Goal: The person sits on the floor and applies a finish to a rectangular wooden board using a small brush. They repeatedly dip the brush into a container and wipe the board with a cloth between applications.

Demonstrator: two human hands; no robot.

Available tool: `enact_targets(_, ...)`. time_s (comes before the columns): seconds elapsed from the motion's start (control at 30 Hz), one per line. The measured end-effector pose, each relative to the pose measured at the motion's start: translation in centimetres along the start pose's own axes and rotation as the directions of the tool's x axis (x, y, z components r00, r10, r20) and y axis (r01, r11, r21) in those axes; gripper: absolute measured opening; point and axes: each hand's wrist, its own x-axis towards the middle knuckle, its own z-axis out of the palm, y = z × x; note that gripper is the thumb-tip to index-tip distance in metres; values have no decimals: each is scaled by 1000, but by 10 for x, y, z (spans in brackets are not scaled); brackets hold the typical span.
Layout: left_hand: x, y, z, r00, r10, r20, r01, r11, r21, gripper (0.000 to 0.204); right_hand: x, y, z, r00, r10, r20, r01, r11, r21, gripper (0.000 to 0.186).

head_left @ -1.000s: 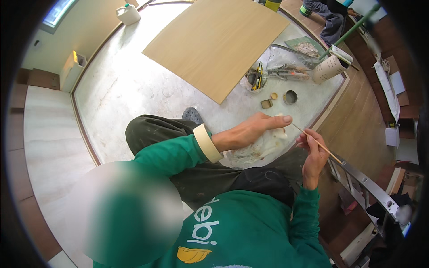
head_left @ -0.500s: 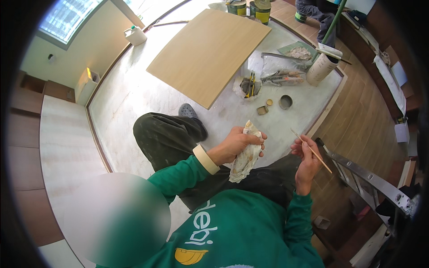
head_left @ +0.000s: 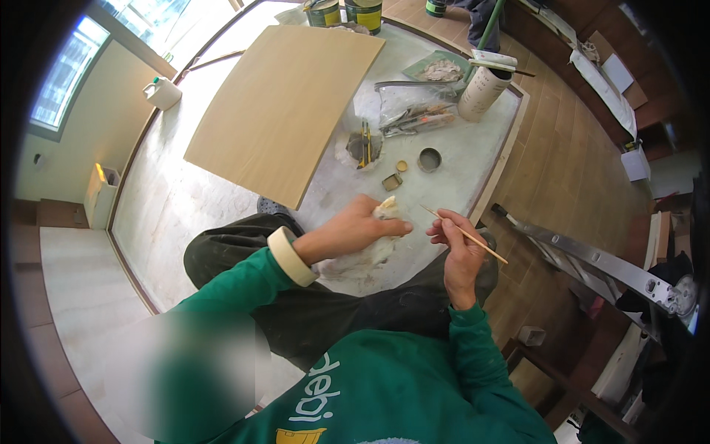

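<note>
My left hand (head_left: 347, 231) is closed around a crumpled, stained off-white rag (head_left: 384, 210), part of it hidden behind the fingers. A pale roll of tape (head_left: 291, 257) circles my left wrist like a bracelet. In my right hand (head_left: 460, 259), a thin wooden-handled paintbrush (head_left: 484, 248) is pinched between the fingers. Its tip points up and left, a short gap away from the rag. Beyond my hands, a small square tin (head_left: 392, 181), a small round lid (head_left: 401, 166) and a round grey cup (head_left: 429, 160) rest on the pale covered floor.
A large wood-toned board (head_left: 285, 111) lies ahead. Beside it are a tub (head_left: 364, 152) with yellow-handled tools, a clear bag of tools (head_left: 418, 118) and a white cylinder (head_left: 482, 95). An aluminium ladder (head_left: 592, 255) is at the right. Another person's leg (head_left: 482, 24) shows at the top.
The view has shifted, so the surroundings sit further left. My hands have come closer together, and the brush tip is nearer the rag. The rag has turned lower, more hidden behind my left hand.
</note>
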Motion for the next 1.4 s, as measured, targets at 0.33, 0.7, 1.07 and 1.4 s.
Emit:
enact_targets(0.33, 25, 25, -97, 979, 85, -186, -63, 991, 120, 20, 61, 27, 0, 992, 124, -20, -124, 992, 8, 21)
enact_targets(0.7, 40, 43, -215, 544, 301, -783, 261, 826, 500, 20, 162, 109, -3, 954, 295, -61, -299, 950, -92, 21)
enact_targets(1.07, 78, -20, -271, 716, 121, -687, 517, 570, 639, 46, 210, 186, -8, 940, 340, -12, -329, 900, -286, 25)
enact_targets(1.4, 82, -30, -260, 661, 122, -741, 534, 617, 578, 49, 212, 246, -13, 935, 354, 3, -328, 869, -371, 28)
